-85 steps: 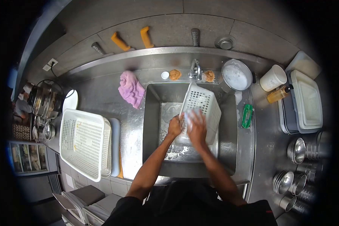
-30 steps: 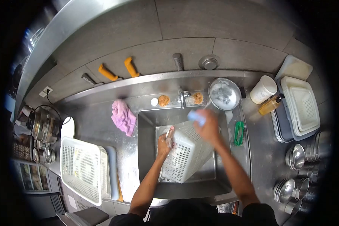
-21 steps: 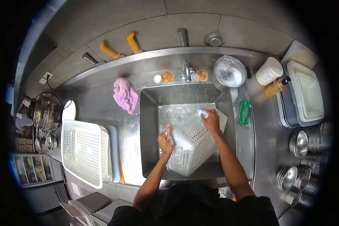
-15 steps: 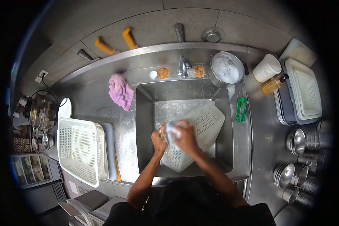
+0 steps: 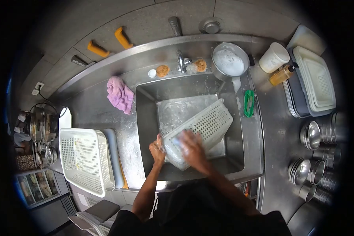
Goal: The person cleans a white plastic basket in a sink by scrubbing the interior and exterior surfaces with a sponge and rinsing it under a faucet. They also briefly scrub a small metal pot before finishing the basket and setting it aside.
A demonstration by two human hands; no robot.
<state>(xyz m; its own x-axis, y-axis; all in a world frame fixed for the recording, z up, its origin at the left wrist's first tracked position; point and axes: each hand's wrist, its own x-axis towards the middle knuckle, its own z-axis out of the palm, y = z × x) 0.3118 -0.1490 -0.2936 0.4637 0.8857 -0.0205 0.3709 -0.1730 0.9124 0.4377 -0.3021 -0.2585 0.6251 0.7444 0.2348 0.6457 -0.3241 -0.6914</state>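
A white perforated plastic basket lies tilted on its side in the steel sink, wet and soapy near my hands. My left hand is closed on the basket's rim at its near left end. Pressed to the basket's side, my right hand is curled over a pale bluish sponge-like pad, blurred by motion and mostly hidden under the fingers. Suds show on the right hand's fingers.
Behind the sink stand a faucet and a pot of suds. A pink cloth and stacked white baskets are at left. To the right are a green-wrapped item, a soap bottle, trays and steel bowls.
The basket has turned slightly, its upper long edge now in sight. My left hand has shifted left along it, and my right hand has moved a little down with the pad.
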